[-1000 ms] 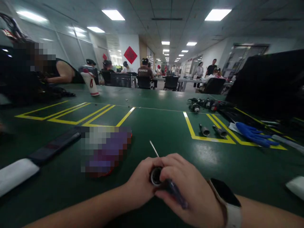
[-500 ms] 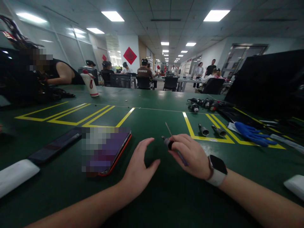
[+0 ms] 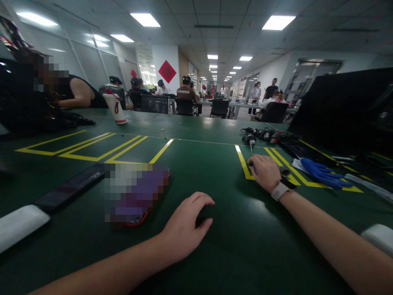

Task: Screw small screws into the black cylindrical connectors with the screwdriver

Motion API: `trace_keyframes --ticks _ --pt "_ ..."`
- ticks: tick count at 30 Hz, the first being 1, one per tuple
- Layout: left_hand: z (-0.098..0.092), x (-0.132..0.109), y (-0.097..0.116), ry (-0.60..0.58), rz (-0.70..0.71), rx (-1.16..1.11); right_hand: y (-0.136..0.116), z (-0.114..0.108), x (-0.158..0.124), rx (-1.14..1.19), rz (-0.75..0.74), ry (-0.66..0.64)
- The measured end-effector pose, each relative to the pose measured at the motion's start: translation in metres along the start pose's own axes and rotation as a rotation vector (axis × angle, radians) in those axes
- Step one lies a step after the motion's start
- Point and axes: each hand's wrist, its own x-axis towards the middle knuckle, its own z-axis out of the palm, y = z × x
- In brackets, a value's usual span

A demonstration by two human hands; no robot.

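Note:
My left hand point(image 3: 188, 223) hovers over the green table, thumb and fingers apart and curved, holding nothing. My right hand point(image 3: 266, 173), with a watch on the wrist, is closed round a screwdriver point(image 3: 252, 151), whose thin metal shaft points away from me; its handle is mostly hidden by the fingers. That hand is over the yellow-taped box on the right. Just beyond its knuckles, a grey metal fitting point(image 3: 284, 171) shows in part. Whether a second grey fitting is still in the fingers or under them, I cannot tell.
Black cylindrical parts point(image 3: 251, 140) lie behind the right hand. A blue glove point(image 3: 324, 173) is to the right, near a large black screen point(image 3: 344, 106). On the left are a purple pouch point(image 3: 138, 196), a dark phone-like slab point(image 3: 72, 186) and a paper cup point(image 3: 116, 108).
My right hand has moved right and away from me with the screwdriver, from mid-table to the taped box. My left hand has shifted slightly right and nearer, still open.

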Motion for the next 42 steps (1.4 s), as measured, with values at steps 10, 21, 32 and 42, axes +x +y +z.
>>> trace_keyframes --ticks 10,21,32,42 --pt "0.000 0.000 0.001 -0.023 0.013 0.044 0.004 0.007 0.000 -0.015 0.133 -0.039" --pt "-0.005 -0.005 0.013 -0.140 0.130 0.204 -0.073 -0.023 -0.008 0.303 -0.148 -0.143" --pt "-0.004 -0.003 0.021 -0.213 0.237 0.321 -0.100 -0.027 -0.015 0.488 -0.390 -0.241" --pt "-0.004 -0.004 0.020 -0.198 0.242 0.302 -0.076 -0.023 0.006 0.316 -0.253 -0.169"
